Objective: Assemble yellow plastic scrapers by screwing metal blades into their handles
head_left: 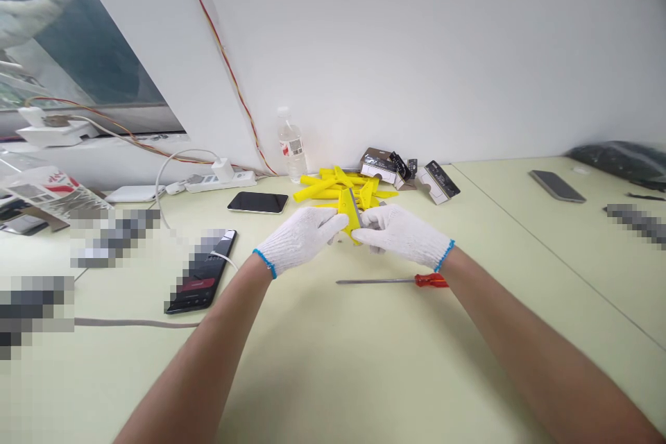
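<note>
Both of my hands wear white knit gloves with blue cuffs. Between them, just in front of a heap of yellow scraper parts [317,189], is a yellow scraper head [345,205] with a grey metal blade along its right side. My left hand [304,236] pinches its left side, thumb on top. My right hand [408,234] has its thumb and fingers closed at the blade side; the fingertips are partly hidden. A screwdriver [374,282] with a red handle lies on the table nearer to me, its handle end passing behind my right forearm.
Small opened black-and-white boxes [440,182] lie beside the heap. A clear bottle [292,149] stands against the wall. Phones lie at the left [257,202], nearer left [208,270] and right [556,186]. A power strip [218,180] with cables runs along the wall.
</note>
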Tool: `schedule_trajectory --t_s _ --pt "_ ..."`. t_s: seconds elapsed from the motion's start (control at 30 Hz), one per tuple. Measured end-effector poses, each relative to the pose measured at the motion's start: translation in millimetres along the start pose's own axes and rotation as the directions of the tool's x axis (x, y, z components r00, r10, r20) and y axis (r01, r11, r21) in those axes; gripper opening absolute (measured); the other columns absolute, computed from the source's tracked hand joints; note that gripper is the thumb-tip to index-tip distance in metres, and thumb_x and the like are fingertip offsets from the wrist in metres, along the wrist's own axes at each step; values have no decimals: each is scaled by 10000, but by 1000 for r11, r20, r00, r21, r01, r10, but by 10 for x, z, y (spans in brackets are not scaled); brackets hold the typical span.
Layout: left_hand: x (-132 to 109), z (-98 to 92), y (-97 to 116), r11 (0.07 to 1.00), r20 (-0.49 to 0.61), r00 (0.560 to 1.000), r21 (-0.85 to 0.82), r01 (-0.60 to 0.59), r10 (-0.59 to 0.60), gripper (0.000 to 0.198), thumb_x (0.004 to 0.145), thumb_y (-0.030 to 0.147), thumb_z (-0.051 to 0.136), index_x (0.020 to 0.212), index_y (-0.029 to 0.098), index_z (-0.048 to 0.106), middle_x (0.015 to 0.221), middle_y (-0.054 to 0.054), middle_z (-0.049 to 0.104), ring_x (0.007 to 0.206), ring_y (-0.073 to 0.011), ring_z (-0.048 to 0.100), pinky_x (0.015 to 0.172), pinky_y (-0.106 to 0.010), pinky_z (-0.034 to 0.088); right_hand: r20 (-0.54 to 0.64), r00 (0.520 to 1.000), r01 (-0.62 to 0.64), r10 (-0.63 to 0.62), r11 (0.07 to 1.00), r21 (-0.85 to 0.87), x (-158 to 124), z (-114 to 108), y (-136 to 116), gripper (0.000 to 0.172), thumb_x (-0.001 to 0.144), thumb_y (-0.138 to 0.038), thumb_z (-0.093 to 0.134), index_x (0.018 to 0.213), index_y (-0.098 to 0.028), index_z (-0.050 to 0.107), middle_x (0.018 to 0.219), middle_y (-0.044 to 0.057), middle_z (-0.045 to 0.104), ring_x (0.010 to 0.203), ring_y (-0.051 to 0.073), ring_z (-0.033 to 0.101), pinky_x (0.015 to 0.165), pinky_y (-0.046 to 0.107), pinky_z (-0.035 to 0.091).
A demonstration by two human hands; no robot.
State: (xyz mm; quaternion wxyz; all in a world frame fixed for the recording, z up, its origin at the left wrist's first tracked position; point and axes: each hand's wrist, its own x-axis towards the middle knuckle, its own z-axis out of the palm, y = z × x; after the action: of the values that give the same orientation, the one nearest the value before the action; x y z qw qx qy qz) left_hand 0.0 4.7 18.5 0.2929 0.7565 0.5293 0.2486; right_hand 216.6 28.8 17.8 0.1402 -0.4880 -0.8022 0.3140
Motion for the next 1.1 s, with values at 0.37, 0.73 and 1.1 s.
schedule_trajectory --t_s 0.37,0.73,1.1 --pt "62 91 18 995 -104 994 83 54 -45 355 990 435 441 757 184 535 719 -31 591 663 -145 462 622 -293 322 -73 997 16 -16 1000 -1 42 64 14 274 913 -426 576 782 -186 585 749 21 640 674 153 541 627 281 364" --pt "51 72 -71 990 -155 986 117 77 -59 409 979 498 435 704 195 436 679 -8 506 645 -135 412 609 -298 294 -69 997 19 -19 1000 -9 43 42 25 295 942 -449 567 857 -180 652 817 39 682 711 169 598 648 280 402" --pt "108 -59 -435 962 -287 932 95 257 -221 437 975 527 456 700 188 430 648 11 467 626 -125 401 613 -294 282 -180 983 -32 -20 959 -282 187 -34 463 140 884 -229 585 827 -205 711 859 24 707 757 177 590 677 296 387"
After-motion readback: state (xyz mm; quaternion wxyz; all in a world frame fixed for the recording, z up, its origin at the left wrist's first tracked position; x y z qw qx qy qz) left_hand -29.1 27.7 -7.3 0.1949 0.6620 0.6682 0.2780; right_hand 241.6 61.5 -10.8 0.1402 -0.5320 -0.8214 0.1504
